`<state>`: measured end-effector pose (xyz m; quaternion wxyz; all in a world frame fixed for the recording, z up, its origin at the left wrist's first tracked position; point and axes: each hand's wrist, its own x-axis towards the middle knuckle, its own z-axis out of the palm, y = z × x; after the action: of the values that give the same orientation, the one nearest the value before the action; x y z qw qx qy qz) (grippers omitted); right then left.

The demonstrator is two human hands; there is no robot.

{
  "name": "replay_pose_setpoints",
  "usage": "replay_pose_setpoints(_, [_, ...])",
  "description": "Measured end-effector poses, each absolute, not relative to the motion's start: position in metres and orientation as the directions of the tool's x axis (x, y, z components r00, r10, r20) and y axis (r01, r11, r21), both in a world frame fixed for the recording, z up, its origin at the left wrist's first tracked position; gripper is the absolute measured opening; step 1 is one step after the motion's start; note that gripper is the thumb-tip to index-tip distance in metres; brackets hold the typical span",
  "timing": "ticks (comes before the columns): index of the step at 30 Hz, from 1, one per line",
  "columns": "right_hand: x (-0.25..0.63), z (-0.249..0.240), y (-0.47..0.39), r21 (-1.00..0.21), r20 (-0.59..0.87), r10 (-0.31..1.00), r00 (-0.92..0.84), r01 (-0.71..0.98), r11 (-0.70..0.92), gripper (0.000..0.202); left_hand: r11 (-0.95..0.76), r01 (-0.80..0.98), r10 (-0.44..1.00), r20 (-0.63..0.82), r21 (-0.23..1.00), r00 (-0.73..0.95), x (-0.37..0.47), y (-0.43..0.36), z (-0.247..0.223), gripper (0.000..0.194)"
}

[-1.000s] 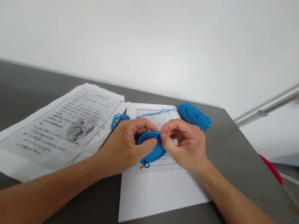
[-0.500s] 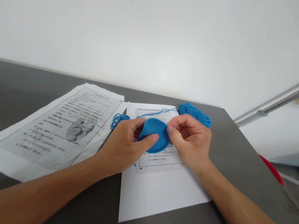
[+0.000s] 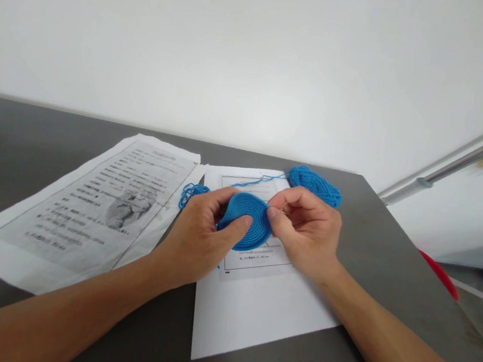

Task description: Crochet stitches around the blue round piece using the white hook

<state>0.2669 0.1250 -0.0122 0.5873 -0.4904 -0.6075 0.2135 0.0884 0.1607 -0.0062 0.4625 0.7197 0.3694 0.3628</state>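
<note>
A round blue crocheted piece [image 3: 256, 226] is held up over a printed sheet, its upper left edge curling. My left hand [image 3: 205, 232] grips its left side, thumb across the front and fingers hidden behind. At the right edge my right hand [image 3: 306, 226] pinches the rim between thumb and forefinger; whether a small tool is also in that pinch cannot be made out. Behind my right hand lies a skein of blue yarn [image 3: 316, 185]. Beyond the piece, a loose yarn strand [image 3: 259, 180] runs toward the skein, and a small tangle of blue yarn [image 3: 192, 194] sits by my left hand.
The printed sheet [image 3: 234, 319] lies under my hands on the dark grey table [image 3: 140, 338]. Another wrinkled printed sheet [image 3: 76, 209] with a grey picture is on the left. A white wall rises behind; a metal rail [image 3: 456, 170] and something red [image 3: 438, 273] are at the right.
The crocheted piece has shifted slightly left and down in my left hand and shows a little more of its round face. My right hand's pinch has moved slightly left along with it.
</note>
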Motion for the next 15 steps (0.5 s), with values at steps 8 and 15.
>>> replay_pose_setpoints(8, [0.2673, -0.0094, 0.1238, -0.841, 0.493, 0.855, 0.161, 0.340, 0.421, 0.008, -0.335, 0.200, 0.835, 0.191, 0.921, 0.516, 0.0865, 0.1613, -0.0097, 0.011])
replay_pose_setpoints(15, [0.2690, -0.0093, 0.1232, -0.817, 0.527, 0.837, 0.147, 0.360, 0.451, 0.008, -0.247, 0.123, 0.815, 0.138, 0.961, 0.562, 0.0865, 0.1619, -0.0135, 0.009])
